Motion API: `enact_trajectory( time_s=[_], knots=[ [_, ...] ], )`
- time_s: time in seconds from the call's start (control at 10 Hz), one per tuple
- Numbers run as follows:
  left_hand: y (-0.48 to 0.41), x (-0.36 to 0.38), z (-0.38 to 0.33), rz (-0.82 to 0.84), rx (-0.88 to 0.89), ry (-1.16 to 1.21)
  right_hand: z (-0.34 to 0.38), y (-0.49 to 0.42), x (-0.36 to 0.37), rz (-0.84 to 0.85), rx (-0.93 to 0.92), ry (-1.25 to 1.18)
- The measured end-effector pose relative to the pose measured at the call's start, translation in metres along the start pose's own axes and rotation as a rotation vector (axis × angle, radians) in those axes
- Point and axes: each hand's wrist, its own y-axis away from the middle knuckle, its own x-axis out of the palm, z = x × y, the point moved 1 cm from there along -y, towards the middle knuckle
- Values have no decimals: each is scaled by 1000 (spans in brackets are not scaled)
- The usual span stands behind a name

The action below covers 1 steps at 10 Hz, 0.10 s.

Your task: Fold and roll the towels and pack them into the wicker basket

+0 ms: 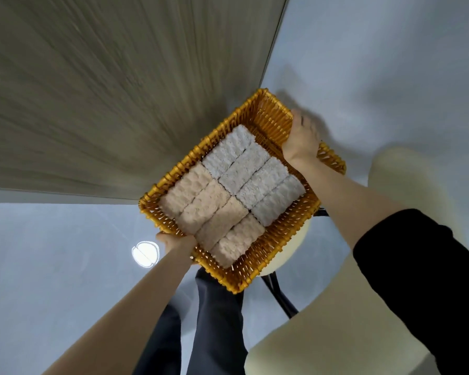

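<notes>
A yellow wicker basket [266,112] is held in the air off the corner of the table. Inside it lie two rows of rolled towels: several pale grey rolls [252,174] on the far side and several beige rolls [214,215] on the near side. My left hand [175,243] grips the near-left rim, fingers hidden under the weave. My right hand [302,138] grips the far-right rim, thumb inside the wall. The far end of the basket holds no towels.
A wood-grain table top [106,90] fills the upper left, its corner just behind the basket. A cream chair seat [287,255] with black legs sits under the basket, and a cream chair back [336,334] at lower right. Grey floor with a bright round light reflection [145,253].
</notes>
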Motion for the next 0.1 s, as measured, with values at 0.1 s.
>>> enact_trajectory(
  time_s=[0.1],
  knots=[
    [14,-7,-6,54,-2,57,4,18,-7,-18,-1,-21]
  ],
)
